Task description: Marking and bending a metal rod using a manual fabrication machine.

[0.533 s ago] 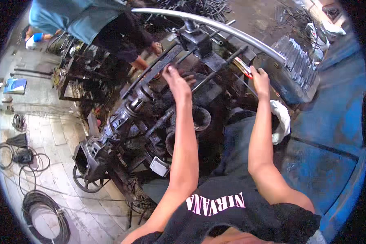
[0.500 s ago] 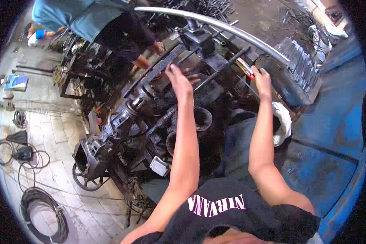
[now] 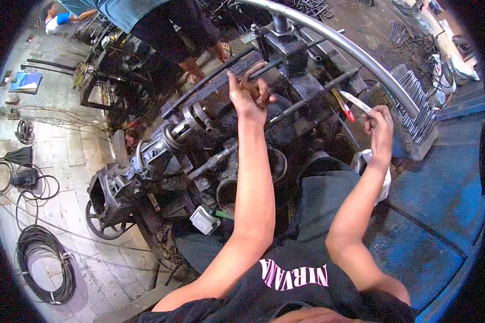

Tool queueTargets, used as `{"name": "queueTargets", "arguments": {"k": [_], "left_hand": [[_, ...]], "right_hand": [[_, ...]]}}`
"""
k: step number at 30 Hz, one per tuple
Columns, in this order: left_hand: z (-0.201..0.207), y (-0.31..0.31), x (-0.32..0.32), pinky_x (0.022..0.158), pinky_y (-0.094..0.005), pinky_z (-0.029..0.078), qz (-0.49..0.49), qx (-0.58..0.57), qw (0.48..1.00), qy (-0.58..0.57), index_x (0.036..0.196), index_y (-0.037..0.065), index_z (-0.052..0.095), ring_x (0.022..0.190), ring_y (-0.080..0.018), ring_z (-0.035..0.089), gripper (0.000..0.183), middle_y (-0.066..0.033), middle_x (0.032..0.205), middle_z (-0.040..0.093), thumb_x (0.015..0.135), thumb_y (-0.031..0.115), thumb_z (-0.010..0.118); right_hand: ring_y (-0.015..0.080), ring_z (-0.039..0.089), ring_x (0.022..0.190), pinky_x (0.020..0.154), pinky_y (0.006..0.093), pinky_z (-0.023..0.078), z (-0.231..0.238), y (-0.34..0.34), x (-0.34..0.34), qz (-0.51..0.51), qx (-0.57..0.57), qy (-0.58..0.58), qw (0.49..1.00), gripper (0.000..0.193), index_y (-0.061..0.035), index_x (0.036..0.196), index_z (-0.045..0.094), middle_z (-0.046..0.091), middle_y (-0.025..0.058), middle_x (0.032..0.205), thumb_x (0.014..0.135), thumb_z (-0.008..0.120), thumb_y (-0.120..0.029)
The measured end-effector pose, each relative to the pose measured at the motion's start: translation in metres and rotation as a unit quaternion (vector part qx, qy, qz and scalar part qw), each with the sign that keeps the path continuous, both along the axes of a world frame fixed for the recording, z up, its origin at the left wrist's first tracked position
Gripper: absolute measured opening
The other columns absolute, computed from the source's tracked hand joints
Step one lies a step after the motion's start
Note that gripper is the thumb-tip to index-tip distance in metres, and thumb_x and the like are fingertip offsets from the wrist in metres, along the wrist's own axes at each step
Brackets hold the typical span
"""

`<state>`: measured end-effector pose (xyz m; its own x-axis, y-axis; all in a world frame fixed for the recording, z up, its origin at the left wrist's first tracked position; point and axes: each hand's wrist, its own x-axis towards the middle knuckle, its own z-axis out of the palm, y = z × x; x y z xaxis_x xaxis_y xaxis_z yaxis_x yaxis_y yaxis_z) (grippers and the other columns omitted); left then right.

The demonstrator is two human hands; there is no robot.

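Observation:
Over the machine (image 3: 199,156), my left hand (image 3: 251,97) is raised with the thumb up and the fingers apart and partly bent. Nothing shows in it. Its fingertips are beside a dark metal bar (image 3: 269,68); contact is unclear. On the right, my right hand (image 3: 381,129) pinches the near end of a slim whitish tool (image 3: 355,102), whose exact kind I cannot make out. A thin thing with a red tip and yellowish shaft (image 3: 348,114) lies beside it. A long curved-looking silver pipe (image 3: 355,51) passes above both hands.
Stacked metal rods (image 3: 415,107) lie on a block at the right, by a blue surface (image 3: 431,188). A co-worker's legs and sandalled feet (image 3: 221,51) are beyond the machine. Coiled black cable (image 3: 46,264) and a handwheel (image 3: 110,218) are at left.
My right hand has moved right and nearer, with the whitish tool now drawn away from the red-tipped thing. My left hand's fingers have bent more. The whole view has shifted slightly.

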<state>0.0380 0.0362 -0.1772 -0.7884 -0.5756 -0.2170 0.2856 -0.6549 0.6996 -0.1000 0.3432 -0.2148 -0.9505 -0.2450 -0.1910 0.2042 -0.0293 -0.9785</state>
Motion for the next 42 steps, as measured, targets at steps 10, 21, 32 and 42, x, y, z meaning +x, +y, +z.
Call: {"name": "queueTargets", "arguments": {"k": [10,21,32,42], "left_hand": [[-0.002,-0.008,-0.001,0.048,-0.0318,0.038,0.013,-0.048,0.998,-0.026,0.124,-0.007,0.059,0.039,-0.0125,0.032,0.085,-0.0019,0.05,0.042,0.099,0.067,0.026],[0.001,-0.011,-0.003,0.05,-0.0313,0.042,-0.007,-0.053,0.998,-0.039,0.12,-0.006,0.063,0.038,-0.0102,0.028,0.082,0.0026,0.045,0.032,0.099,0.066,0.031],[0.001,-0.009,-0.009,0.047,-0.0305,0.045,0.01,-0.103,0.991,-0.084,0.116,-0.005,0.067,0.042,-0.0089,0.033,0.075,0.0038,0.047,0.033,0.101,0.06,0.033],[-0.001,-0.007,-0.01,0.044,-0.0274,0.043,0.041,-0.117,0.988,-0.094,0.112,-0.005,0.068,0.041,-0.0075,0.033,0.068,0.0037,0.048,0.036,0.104,0.053,0.034]], "right_hand": [[0.0126,0.044,0.066,0.05,0.0234,0.034,0.039,-0.016,0.021,0.129,-0.353,-0.023,0.926,0.03,0.0019,0.112,0.056,0.057,0.0114,0.09,0.086,0.067,-0.01],[0.0087,0.054,0.064,0.054,0.0228,0.039,0.107,-0.137,0.037,0.1,-0.231,0.155,0.955,0.02,-0.002,0.104,0.067,0.062,0.0009,0.079,0.088,0.071,-0.014],[0.0176,0.066,0.07,0.066,0.03,0.051,0.084,-0.159,0.052,0.099,-0.039,0.413,0.904,0.013,-0.0009,0.094,0.072,0.071,0.0113,0.084,0.087,0.069,-0.011],[0.0273,0.067,0.068,0.063,0.0357,0.052,0.077,-0.17,0.051,0.081,0.019,0.507,0.858,0.012,-0.0004,0.091,0.071,0.068,0.0136,0.081,0.082,0.071,-0.008]]}}
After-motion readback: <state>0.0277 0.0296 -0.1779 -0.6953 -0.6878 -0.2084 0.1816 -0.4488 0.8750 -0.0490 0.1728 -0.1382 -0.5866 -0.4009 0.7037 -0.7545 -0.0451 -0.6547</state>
